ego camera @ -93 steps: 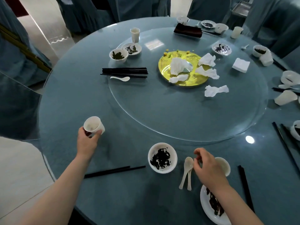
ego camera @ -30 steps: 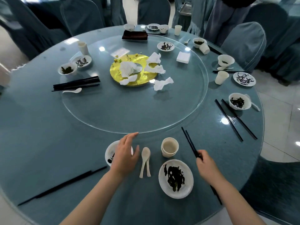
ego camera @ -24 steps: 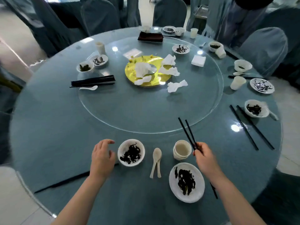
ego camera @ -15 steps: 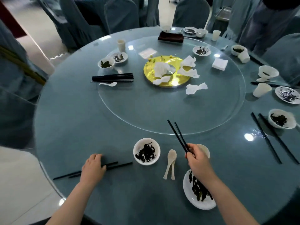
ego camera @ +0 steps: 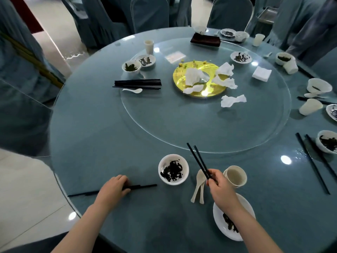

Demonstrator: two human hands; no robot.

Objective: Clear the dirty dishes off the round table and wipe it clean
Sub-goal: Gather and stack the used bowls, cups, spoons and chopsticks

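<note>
The right hand [ego camera: 218, 187] is grasping 2 black chopsticks [ego camera: 197, 161], lifted and pointing toward the glass turntable [ego camera: 204, 128]. The left hand [ego camera: 113, 189] is curling over a second pair of chopsticks [ego camera: 144, 186] lying flat near the round table [ego camera: 91, 134] edge, beside the dirty bowl [ego camera: 173, 169]. To lift cleanly, it is likely best pinching both sticks together at mid-length, keeping them parallel before joining them with the other pair.

The left hand [ego camera: 113, 190] covers the middle of the black chopsticks [ego camera: 144, 186] on the table, so can't tell if the fingers actually grip them. The right forearm hides part of the white plate [ego camera: 221, 229]. On the right edge, a bowl [ego camera: 328, 144] and small dish [ego camera: 332, 112] get cut off.
</note>
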